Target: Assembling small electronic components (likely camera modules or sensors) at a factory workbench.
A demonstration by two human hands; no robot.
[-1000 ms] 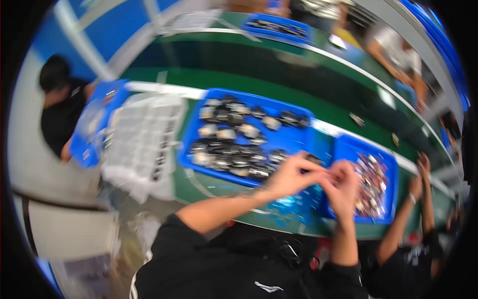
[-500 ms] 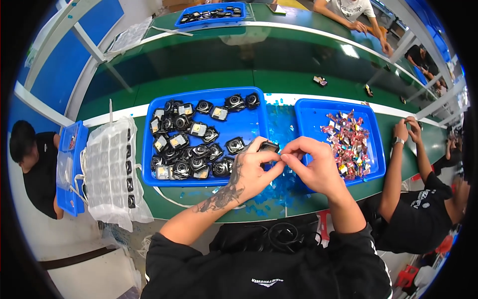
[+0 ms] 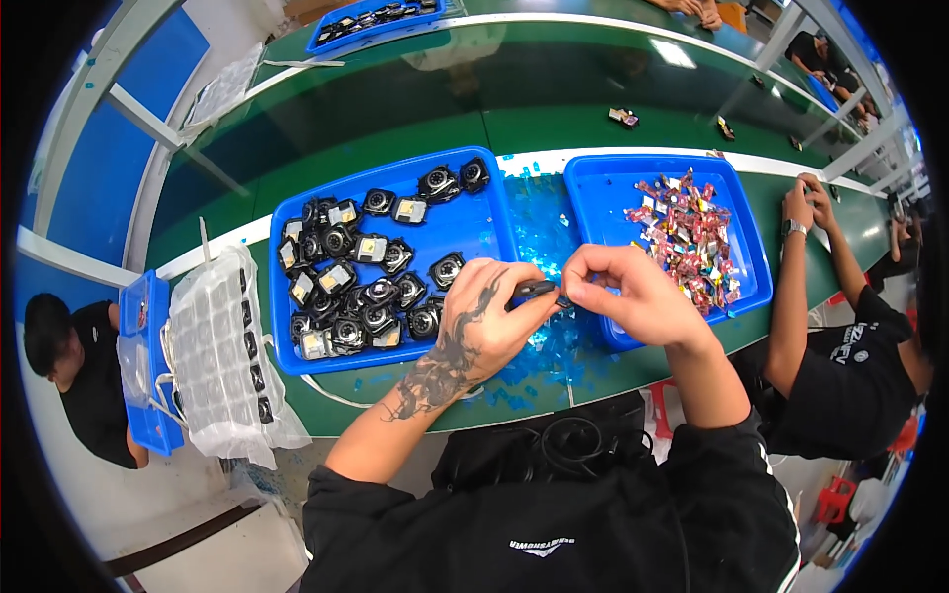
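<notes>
My left hand [image 3: 484,311] is closed around a black watch case [image 3: 534,289], held between thumb and fingers above the gap between two blue trays. My right hand [image 3: 638,292] comes in from the other side, thumb and forefinger pinched at the case's edge. A small dark blue bit shows at those fingertips; what it is, I cannot make out. In the left tray [image 3: 465,227] lie several black watch cases [image 3: 381,292], some face down. The right tray [image 3: 596,203] holds a heap of small pinkish, foil-like parts [image 3: 687,237].
Blue film scraps [image 3: 544,222] litter the green table between the trays. At left stands a white plastic compartment tray [image 3: 213,346] with black pieces along one side. Beyond a white rail, loose parts [image 3: 623,118] lie on a green surface. Co-workers sit left and right, one's hands [image 3: 806,208] raised nearby.
The view has shifted slightly. The watch case has turned in my left hand, showing a thinner dark edge, and my right fingertips have stayed close against it.
</notes>
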